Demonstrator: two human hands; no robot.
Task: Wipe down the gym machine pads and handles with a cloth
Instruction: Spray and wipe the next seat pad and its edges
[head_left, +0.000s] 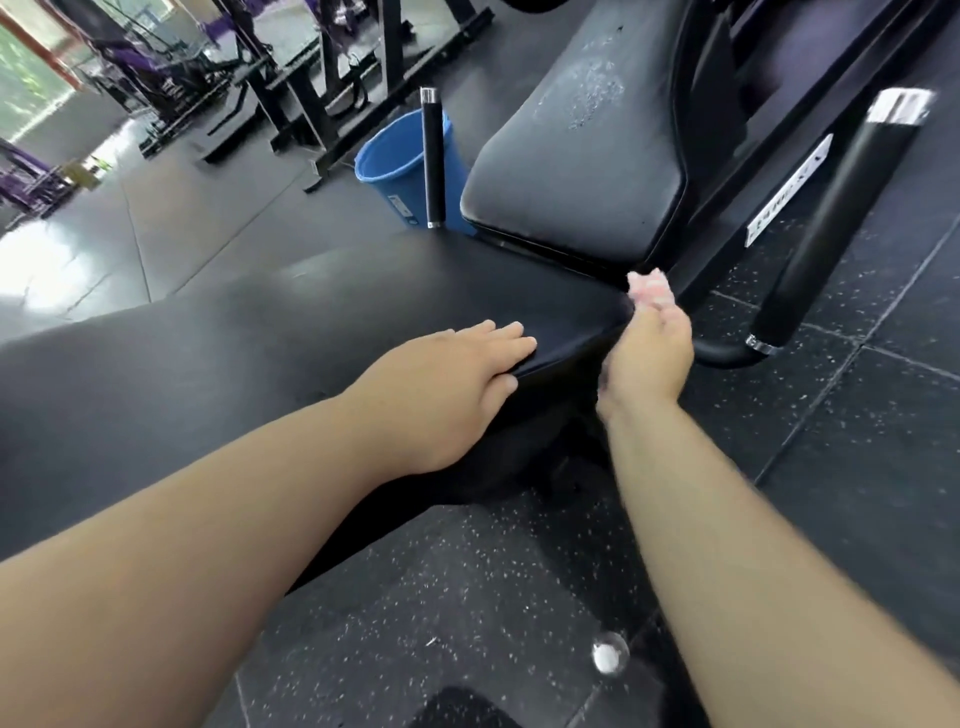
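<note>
A long black seat pad (291, 332) fills the left and middle of the head view. My left hand (457, 379) lies flat on its near right edge, fingers straight, thumb under the rim. My right hand (649, 358) grips a small pink-white cloth (649, 288) against the pad's right corner. Beyond it a second black pad (582, 171) slopes upward, with pale wet marks on its upper part. One black handle (831, 234) with a chrome cap sticks out at the right; another handle (432, 156) stands upright at the middle.
A blue bucket (395, 171) stands on the floor behind the upright handle. Speckled black rubber floor (467, 597) lies below, with a small white round object (609, 656) on it. Other dark and purple gym machines (171, 67) crowd the far left.
</note>
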